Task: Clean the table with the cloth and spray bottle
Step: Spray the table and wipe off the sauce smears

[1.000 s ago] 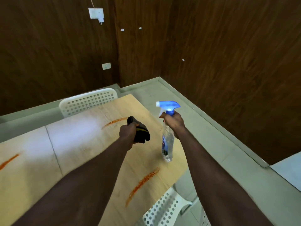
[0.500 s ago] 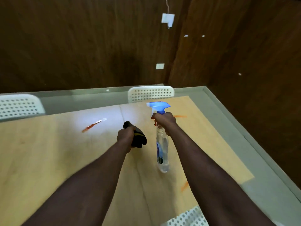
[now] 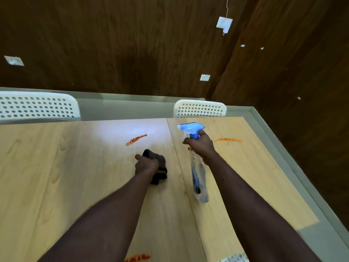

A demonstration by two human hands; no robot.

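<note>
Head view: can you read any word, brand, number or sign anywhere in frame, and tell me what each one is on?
No text can be read in this view.
Blue label on the spray bottle, held in the right hand: too blurred to read.
Yellow band on the cloth, held in the left hand: no lettering visible.
Wall socket and switch plate: too small to show any marking.

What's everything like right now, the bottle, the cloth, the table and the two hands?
Spray bottle: held by its neck, tilted, nozzle pointing left.
Cloth: dark, bunched up in a fist.
Table: dirty, with orange smears not wiped.
Left hand: gripping the cloth.
Right hand: gripping the bottle.
</note>
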